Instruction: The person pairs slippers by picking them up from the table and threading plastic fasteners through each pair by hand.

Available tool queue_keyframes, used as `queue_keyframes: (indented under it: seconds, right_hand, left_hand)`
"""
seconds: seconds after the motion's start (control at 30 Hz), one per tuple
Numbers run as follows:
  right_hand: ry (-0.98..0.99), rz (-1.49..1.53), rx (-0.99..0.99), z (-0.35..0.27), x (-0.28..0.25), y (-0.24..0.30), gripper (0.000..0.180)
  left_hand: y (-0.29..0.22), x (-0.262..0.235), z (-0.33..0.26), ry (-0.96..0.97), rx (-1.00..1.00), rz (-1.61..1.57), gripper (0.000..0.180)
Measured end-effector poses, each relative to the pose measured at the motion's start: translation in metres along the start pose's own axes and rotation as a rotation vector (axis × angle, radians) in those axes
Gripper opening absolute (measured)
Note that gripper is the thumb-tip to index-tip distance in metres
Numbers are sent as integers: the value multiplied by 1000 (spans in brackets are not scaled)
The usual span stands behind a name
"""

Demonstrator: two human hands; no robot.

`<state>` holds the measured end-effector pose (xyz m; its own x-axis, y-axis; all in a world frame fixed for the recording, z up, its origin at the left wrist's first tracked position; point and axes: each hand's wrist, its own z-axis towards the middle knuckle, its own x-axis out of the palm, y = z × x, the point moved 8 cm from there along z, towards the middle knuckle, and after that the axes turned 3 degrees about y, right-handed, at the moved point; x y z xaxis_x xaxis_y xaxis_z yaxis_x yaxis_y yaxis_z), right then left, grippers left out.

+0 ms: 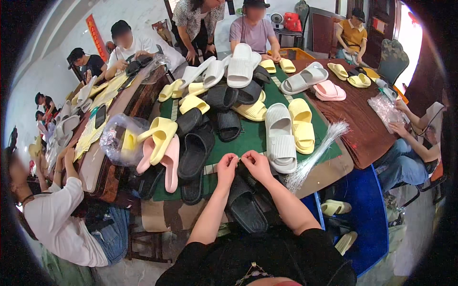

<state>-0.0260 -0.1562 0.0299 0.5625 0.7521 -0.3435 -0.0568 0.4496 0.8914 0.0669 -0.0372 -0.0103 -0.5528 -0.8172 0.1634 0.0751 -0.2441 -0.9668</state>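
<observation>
Across the slipper-heaped green mat [253, 138], left hand [226, 167] and right hand [256, 163] pinched a thin tie [240, 157] over a black slipper [244, 206], fastening underway, steady threading likely needed next.

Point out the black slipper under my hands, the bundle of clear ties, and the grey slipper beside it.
black slipper [245, 209]: head view, its footbed.
bundle of clear ties [315, 155]: head view, mid-bundle.
grey slipper [281, 145]: head view, its ribbed strap.

Slipper-packing workshop (slippers [280, 136] heaped everywhere)
</observation>
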Motion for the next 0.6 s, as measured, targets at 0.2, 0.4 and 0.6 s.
queue_keyframes:
  seconds: [0.2,0.4,0.6]
  right_hand:
    - [-24,42,-24,-1,0,2,15]
    - [-9,25,-15,1,1,0,14]
    - [-18,21,-27,-1,1,2,15]
  left_hand:
    - [-2,4,0,19,-2,43,10]
    - [0,1,1,-15,7,25,9]
    - [-1,0,1,-12,-7,66,9]
